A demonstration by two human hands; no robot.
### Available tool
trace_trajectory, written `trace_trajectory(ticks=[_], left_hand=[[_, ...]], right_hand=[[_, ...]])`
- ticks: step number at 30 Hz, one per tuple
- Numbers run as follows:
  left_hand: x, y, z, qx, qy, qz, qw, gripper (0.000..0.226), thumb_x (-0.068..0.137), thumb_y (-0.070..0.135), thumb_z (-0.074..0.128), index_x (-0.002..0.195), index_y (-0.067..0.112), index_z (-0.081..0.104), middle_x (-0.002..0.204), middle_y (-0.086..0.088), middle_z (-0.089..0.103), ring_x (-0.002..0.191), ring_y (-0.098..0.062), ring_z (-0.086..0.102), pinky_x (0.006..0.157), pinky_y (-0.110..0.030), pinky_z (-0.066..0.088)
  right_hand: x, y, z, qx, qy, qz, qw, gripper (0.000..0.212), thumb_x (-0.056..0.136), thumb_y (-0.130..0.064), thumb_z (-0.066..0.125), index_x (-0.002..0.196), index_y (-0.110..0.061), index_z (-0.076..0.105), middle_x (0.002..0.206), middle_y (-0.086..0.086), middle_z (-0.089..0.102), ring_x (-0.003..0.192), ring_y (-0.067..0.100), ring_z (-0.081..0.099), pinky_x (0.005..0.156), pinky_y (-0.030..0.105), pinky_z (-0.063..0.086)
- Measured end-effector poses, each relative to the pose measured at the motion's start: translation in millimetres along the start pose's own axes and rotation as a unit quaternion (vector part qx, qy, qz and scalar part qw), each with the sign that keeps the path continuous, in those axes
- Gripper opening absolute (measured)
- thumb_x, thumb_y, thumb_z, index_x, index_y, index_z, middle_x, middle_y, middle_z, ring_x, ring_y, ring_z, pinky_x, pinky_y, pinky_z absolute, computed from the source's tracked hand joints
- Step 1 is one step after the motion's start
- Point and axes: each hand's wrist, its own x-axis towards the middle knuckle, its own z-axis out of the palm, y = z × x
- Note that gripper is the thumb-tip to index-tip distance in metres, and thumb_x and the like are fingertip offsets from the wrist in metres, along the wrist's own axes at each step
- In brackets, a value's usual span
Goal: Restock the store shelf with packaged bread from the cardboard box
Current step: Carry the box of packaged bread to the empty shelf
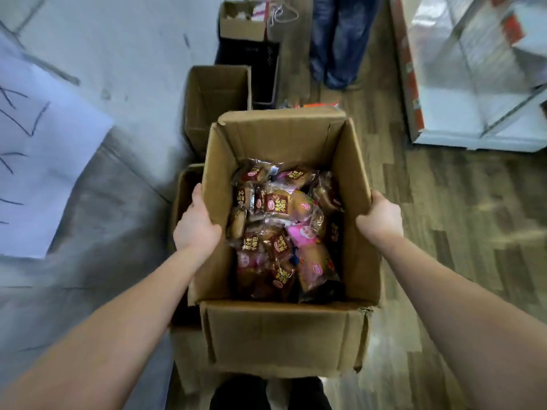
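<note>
Both hands are set on the open cardboard box (284, 335). The left hand (196, 223) is clamped on its left wall and the right hand (380, 216) on its right wall, each thumb hooked over the top edge and the fingers curled down the outside. The packaged bread (284, 226) is heaped loose in the bottom of the box, well below the rim. The store shelf (473, 84) is seen up to the right, well apart from the box, so nothing from this load is judged to have been shelved yet. Trouble could be caused in several ways. The grip is taken high on thin side walls and not under the base, so a wall could be bowed or torn and the box dropped if it is carried like this. The loose packs could be slid to one end and crushed if the box is tilted. The way ahead is crowded by an empty box (217, 96), a black bin (263, 72), a person's legs (337, 39) and another carton (183, 202) just beside the left hand, any of which could be struck or tripped over. On the packs, gold Chinese characters are printed on dark red panels beside a round pink-and-white logo, but they are too blurred to be read with certainty. Black handwritten strokes are seen on a white sheet (38, 143) at the left.
</note>
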Motion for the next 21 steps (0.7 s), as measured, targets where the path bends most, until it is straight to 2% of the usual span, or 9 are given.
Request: trace_trajectory(ticks=[3, 7, 10, 13, 16, 21], left_hand=[[-4, 34, -24, -0.001, 0.0, 0.048, 0.999, 0.085, 0.08, 0.008, 0.058, 0.15, 0.02, 0.013, 0.118, -0.018, 0.058, 0.101, -0.039, 0.06, 0.08, -0.042, 0.048], [1, 59, -50, 0.006, -0.012, 0.099, 0.995, 0.079, 0.081, 0.003, 0.056, 0.148, 0.021, 0.018, 0.114, -0.018, 0.06, 0.099, -0.037, 0.06, 0.079, -0.039, 0.048], [3, 76, -67, 0.01, -0.028, 0.139, 0.99, 0.078, 0.084, 0.005, 0.056, 0.148, 0.025, 0.016, 0.11, -0.015, 0.06, 0.086, -0.031, 0.059, 0.076, -0.037, 0.052], [3, 105, -80, 0.018, -0.021, 0.187, 0.982, 0.077, 0.083, 0.007, 0.056, 0.146, 0.028, 0.018, 0.109, -0.015, 0.061, 0.088, -0.034, 0.061, 0.073, -0.041, 0.055], [0, 141, -91, 0.039, -0.014, 0.249, 0.968, 0.075, 0.083, 0.006, 0.056, 0.147, 0.025, 0.021, 0.11, -0.014, 0.06, 0.089, -0.033, 0.061, 0.063, -0.035, 0.048], [-19, 203, -93, 0.066, -0.025, 0.341, 0.937, 0.08, 0.077, 0.005, 0.054, 0.147, 0.024, 0.019, 0.113, -0.018, 0.06, 0.098, -0.038, 0.06, 0.075, -0.038, 0.049]], right_hand=[[-18, 5, -37, -0.013, 0.029, 0.014, 0.999, 0.048, 0.079, -0.003, 0.05, 0.127, -0.01, 0.05, 0.106, 0.018, 0.062, 0.094, 0.035, 0.061, 0.082, 0.042, 0.055], [-42, 4, -62, -0.001, 0.062, 0.047, 0.997, 0.048, 0.079, -0.006, 0.053, 0.127, -0.011, 0.05, 0.108, 0.016, 0.062, 0.099, 0.034, 0.06, 0.081, 0.037, 0.052], [-61, 5, -77, 0.019, 0.079, 0.084, 0.993, 0.048, 0.079, -0.007, 0.053, 0.126, -0.012, 0.051, 0.107, 0.014, 0.062, 0.098, 0.033, 0.06, 0.076, 0.035, 0.051], [-78, 10, -96, 0.038, 0.11, 0.122, 0.986, 0.041, 0.079, -0.008, 0.053, 0.119, -0.011, 0.053, 0.102, 0.012, 0.06, 0.093, 0.032, 0.06, 0.072, 0.034, 0.05], [-95, 20, -114, 0.067, 0.148, 0.152, 0.975, 0.032, 0.078, -0.009, 0.053, 0.11, -0.011, 0.055, 0.095, 0.009, 0.059, 0.088, 0.03, 0.059, 0.068, 0.032, 0.049], [-127, 51, -141, 0.102, 0.22, 0.204, 0.949, 0.031, 0.077, -0.009, 0.054, 0.108, -0.01, 0.054, 0.098, 0.011, 0.06, 0.087, 0.029, 0.06, 0.072, 0.039, 0.055]])
